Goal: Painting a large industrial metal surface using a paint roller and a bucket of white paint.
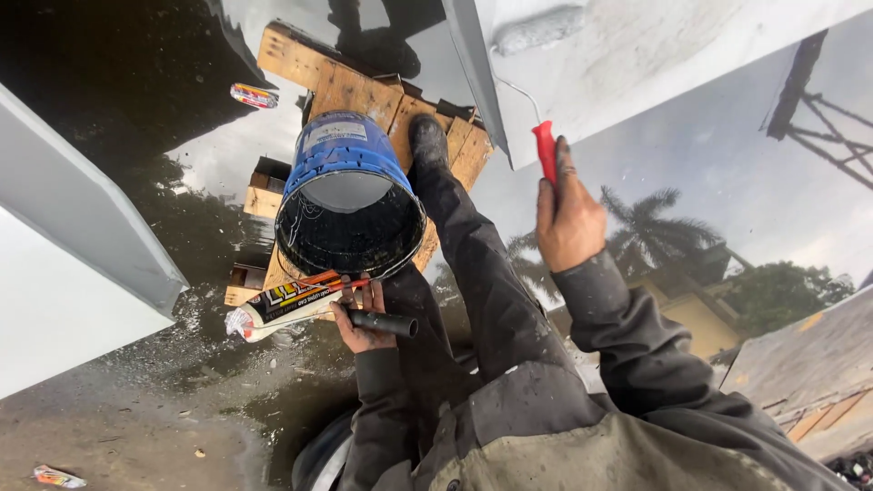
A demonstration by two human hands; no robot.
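Note:
My right hand (pixel 568 218) is raised and closed around the red handle (pixel 546 150) of a paint roller. Its fuzzy roller head (pixel 541 27) lies against a pale grey painted surface (pixel 673 55) at the top. My left hand (pixel 359 318) grips the black handle of a caulking gun (pixel 382 323). The gun's tube (pixel 291 305) points left, just below a blue bucket. That blue bucket (pixel 346 195) has a black, stained inside and stands on a wooden pallet (pixel 364 86). My dark trouser leg and boot (pixel 427 141) stretch out onto the pallet beside the bucket.
The ground is wet and dark, and it reflects sky, palm trees and a building (pixel 691 300). A pale grey slab edge (pixel 82 218) runs along the left. Wrappers lie on the ground (pixel 253 95) (pixel 56 475). Small wooden blocks (pixel 264 191) sit left of the bucket.

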